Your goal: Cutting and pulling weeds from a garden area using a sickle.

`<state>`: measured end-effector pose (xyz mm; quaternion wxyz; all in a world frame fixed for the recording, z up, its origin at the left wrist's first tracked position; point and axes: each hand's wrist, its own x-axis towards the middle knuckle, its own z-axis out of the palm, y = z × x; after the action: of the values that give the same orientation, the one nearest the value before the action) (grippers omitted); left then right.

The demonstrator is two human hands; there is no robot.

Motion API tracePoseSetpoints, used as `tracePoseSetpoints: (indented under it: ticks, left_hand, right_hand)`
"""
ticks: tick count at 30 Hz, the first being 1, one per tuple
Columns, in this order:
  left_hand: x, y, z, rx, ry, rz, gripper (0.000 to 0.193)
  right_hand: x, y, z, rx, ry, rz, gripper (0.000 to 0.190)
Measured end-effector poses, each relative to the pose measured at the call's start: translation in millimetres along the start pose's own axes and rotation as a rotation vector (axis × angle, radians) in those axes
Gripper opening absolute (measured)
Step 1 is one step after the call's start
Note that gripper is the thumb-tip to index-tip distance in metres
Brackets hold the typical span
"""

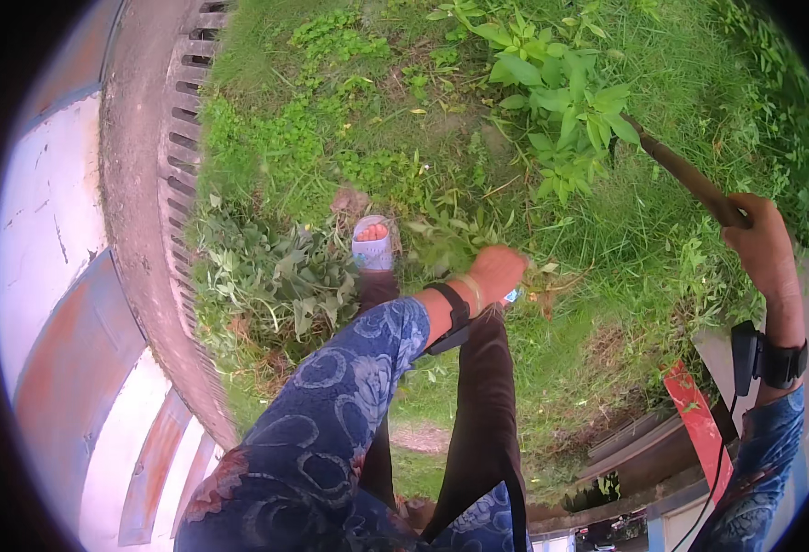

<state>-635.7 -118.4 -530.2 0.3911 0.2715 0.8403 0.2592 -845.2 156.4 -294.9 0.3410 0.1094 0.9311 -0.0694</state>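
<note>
My left hand (497,272) is closed around a bunch of weeds (456,238). Their leaves spread out on the left of the fist, and thin brown stems or roots stick out on its right. Off to the right, my right hand (759,238) grips the end of a dark wooden tool handle (687,172). The handle slants up and left to a leafy green plant (563,96), whose leaves hide the tool's far end. Below the left hand are my legs in dark trousers (487,386), and one foot wears a pale slipper (372,252).
A heap of wilting uprooted weeds (287,276) lies left of the slippered foot. Beyond it run a slotted concrete drain cover (183,138) and a painted wall (52,200). At lower right are a red board (697,421) and stacked planks (625,445). Grass (659,207) covers the ground.
</note>
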Motion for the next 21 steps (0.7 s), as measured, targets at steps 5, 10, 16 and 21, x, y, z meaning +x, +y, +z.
tracePoseSetpoints:
  ticks: [5,10,16,21]
  left_hand:
    - [93,-20,-49,0.353,0.046,0.318,0.023]
    - [157,-23,-76,0.778,0.057,0.326,0.025]
    - [150,-82,-73,0.687,-0.373,-0.054,0.022]
    - [103,-97,-50,0.629,-0.436,-0.106,0.013]
  right_hand:
    - [7,6,-10,0.066,-0.074,0.083,0.044]
    - [4,15,-11,0.032,-0.034,0.034,0.044]
    - [1,31,-6,0.089,-0.037,0.050,0.043]
    - [-4,37,1,0.104,0.032,0.014,0.042]
